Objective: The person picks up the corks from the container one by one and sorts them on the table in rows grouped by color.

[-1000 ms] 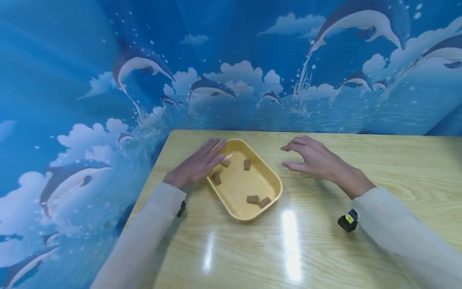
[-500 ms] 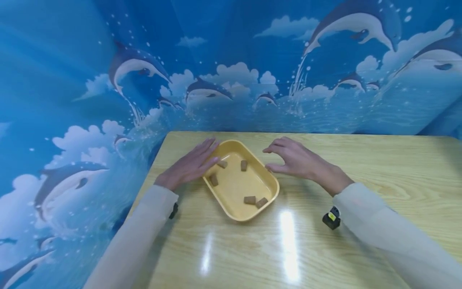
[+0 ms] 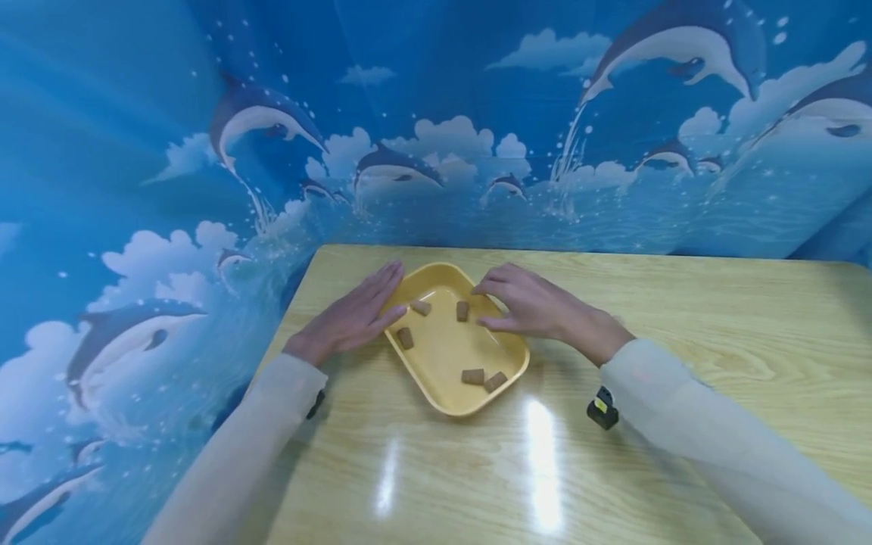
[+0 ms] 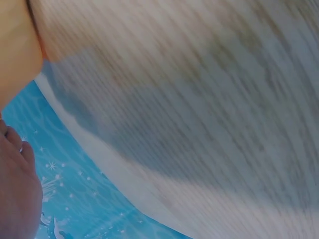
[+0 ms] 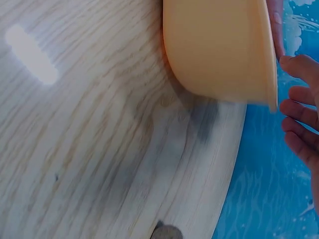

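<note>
A yellow plastic basin (image 3: 453, 405) stands on the table, with several small brown corks (image 3: 473, 376) scattered on its floor. My left hand (image 3: 350, 314) lies over the basin's upper left rim, its fingers straight and holding nothing. Over the upper right side reaches my right hand (image 3: 531, 303), fingers slightly bent, thumb apart, no object between them. One cork (image 3: 462, 311) lies just left of those fingertips. In the right wrist view the right hand (image 5: 301, 112) is beside the rim of the basin (image 5: 219, 50). Another brown rounded piece (image 5: 167, 232) shows on the table at the bottom edge there.
The wood-grain table (image 3: 443, 484) ends at a far edge behind the basin and at a left edge. A blue dolphin-print curtain (image 3: 436, 204) hangs behind and to the left. Black wrist cameras (image 3: 602, 409) sit under the sleeves.
My right hand has moved left, from beside the basin to over its upper right rim. The left hand has shifted slightly left. The basin and its corks stay put.
</note>
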Motion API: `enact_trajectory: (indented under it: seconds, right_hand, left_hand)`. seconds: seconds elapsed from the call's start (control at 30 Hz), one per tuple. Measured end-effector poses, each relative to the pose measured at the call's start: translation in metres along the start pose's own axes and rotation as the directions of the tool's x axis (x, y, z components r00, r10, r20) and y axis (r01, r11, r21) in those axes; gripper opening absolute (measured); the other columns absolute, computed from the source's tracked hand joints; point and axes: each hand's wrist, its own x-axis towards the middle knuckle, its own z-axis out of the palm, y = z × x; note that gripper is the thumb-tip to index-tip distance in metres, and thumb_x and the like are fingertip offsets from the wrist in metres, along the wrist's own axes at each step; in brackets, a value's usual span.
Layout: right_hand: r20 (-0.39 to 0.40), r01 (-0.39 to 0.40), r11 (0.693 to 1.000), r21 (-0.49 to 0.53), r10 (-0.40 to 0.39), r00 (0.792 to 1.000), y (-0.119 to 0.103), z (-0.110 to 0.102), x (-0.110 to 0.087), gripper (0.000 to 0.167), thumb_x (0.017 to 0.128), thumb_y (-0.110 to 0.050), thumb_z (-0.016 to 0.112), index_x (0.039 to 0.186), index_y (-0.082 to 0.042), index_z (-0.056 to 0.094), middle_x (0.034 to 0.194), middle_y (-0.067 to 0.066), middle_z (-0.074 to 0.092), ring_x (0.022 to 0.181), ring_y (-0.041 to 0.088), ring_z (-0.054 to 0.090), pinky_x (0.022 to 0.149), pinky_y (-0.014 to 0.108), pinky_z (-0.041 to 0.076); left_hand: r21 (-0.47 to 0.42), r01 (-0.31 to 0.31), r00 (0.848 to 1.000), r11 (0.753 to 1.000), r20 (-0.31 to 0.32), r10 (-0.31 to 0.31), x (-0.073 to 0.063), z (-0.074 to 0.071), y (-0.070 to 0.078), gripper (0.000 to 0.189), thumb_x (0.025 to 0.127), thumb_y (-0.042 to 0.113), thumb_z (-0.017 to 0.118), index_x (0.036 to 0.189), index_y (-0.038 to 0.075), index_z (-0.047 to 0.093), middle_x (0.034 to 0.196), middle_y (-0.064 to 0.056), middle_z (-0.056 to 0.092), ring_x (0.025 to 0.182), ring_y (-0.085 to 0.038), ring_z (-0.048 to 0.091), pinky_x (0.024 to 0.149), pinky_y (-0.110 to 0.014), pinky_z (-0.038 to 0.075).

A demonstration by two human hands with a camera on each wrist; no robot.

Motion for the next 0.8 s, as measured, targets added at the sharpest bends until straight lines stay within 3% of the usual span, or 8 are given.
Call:
enact_trajectory:
  seconds: [0.27, 0.8]
  right_hand:
    - [-0.013, 0.077, 0.997, -0.026, -0.078, 0.997, -0.006, 0.008, 0.016, 0.045, 0.099, -0.028, 0.082, 0.133, 0.0, 0.074, 0.127, 0.017, 0.075, 0.121, 0.034, 0.07, 0.106, 0.051, 0.061]
    - [0.065, 0.135, 0.991, 0.01, -0.135, 0.989, -0.012, 0.022, 0.044, 0.047, 0.098, -0.028, 0.082, 0.134, 0.002, 0.073, 0.131, 0.018, 0.074, 0.122, 0.034, 0.069, 0.11, 0.05, 0.058]
  left_hand:
    - [0.02, 0.011, 1.0, 1.0, 0.02, -0.011, 0.0, 0.002, -0.002, 0.083, 0.114, 0.069, 0.02, 0.177, 0.021, -0.004, 0.184, 0.008, -0.012, 0.172, -0.019, -0.003, 0.141, -0.047, 0.01]
    - [0.032, 0.035, 0.999, 0.999, 0.037, -0.036, 0.0, -0.001, 0.001, 0.083, 0.113, 0.071, 0.019, 0.177, 0.023, -0.005, 0.184, 0.007, -0.01, 0.172, -0.021, 0.001, 0.141, -0.048, 0.012]
